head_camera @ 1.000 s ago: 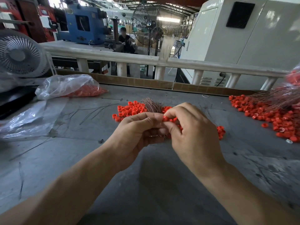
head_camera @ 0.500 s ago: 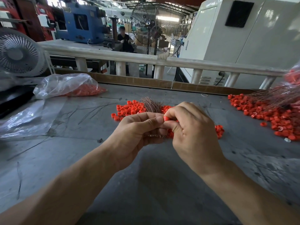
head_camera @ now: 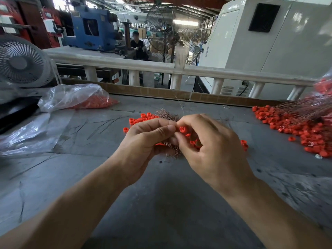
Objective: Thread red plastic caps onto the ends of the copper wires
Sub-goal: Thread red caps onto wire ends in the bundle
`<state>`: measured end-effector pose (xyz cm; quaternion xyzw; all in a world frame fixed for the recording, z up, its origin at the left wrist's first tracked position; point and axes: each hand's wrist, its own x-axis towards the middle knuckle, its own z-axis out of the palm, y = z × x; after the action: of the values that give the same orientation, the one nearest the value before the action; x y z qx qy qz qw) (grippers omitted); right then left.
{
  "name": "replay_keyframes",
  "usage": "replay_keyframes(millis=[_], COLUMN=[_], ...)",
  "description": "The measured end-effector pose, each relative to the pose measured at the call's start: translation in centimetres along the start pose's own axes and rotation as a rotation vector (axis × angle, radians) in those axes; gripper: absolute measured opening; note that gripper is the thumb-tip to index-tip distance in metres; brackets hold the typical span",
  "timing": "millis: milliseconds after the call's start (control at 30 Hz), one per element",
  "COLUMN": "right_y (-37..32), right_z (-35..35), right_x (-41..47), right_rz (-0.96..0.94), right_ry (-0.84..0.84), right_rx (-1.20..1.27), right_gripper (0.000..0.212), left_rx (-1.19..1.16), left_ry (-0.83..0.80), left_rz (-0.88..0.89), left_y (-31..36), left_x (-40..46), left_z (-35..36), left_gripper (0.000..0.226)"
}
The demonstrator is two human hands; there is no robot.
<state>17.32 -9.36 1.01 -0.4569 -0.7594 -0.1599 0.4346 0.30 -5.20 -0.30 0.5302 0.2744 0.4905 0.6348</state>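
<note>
grey worktable (head_camera: 161, 203) under both my forearms. far right on it: a big spread of red caps with long copper wires lying over them, the finished pile (head_camera: 301, 126) by my judgement. far left: a clear plastic bag (head_camera: 71, 96) with more red caps inside.

loose caps (head_camera: 143, 117) lie just beyond my hands, centre of the table.

left hand (head_camera: 143, 141): fingers curled round a bundle of copper wires (head_camera: 168, 115), which fans out on the far side of the fist and pokes out again on the near side. one thin strand rises from the pinch toward the far edge.

right hand (head_camera: 212, 144): fingers curled, thumb and forefinger pinching one red cap (head_camera: 182, 129) right against the left thumb tip. other caps show under the palm; cannot tell whether they are held or on the table.

step in hand, as i judge it: seat this cap on a single wire end.

notes for doing it well:
- isolate one strand with the left thumb, keep the rest clamped.
- turn the cap so its hole faces the wire tip.
- support the strand close to its tip; thin copper will buckle if pushed from far back.
- keep both hands touching for steadiness.
</note>
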Motion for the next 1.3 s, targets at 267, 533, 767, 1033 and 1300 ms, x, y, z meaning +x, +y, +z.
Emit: replay_keyframes(millis=[267, 533, 767, 1033, 1300], right_y=[0.2, 0.5, 1.2, 1.8, 5.7], right_z=[0.4, 0.8, 0.9, 0.7, 0.0], right_x=[-0.1, -0.3, -0.5, -0.4, 0.1], right_rz=[0.053, 0.019, 0.036, 0.018, 0.371], right_ry=[-0.123, -0.191, -0.200, -0.226, -0.057], right_rx=[0.109, 0.032, 0.034, -0.054, -0.046], right_gripper=[0.019, 0.018, 0.017, 0.018, 0.014], left_rx=[0.078, 0.139, 0.154, 0.259, 0.332], left_ry=[0.103, 0.295, 0.342, 0.351, 0.338], left_rz=[0.018, -0.011, -0.065, -0.124, -0.068], left_y=[0.1, 0.5, 0.8, 0.9, 1.2], left_x=[0.2, 0.4, 0.7, 0.8, 0.7], left_z=[0.2, -0.3, -0.8, -1.7, -2.1], left_gripper=[0.038, 0.029, 0.027, 0.032, 0.036])
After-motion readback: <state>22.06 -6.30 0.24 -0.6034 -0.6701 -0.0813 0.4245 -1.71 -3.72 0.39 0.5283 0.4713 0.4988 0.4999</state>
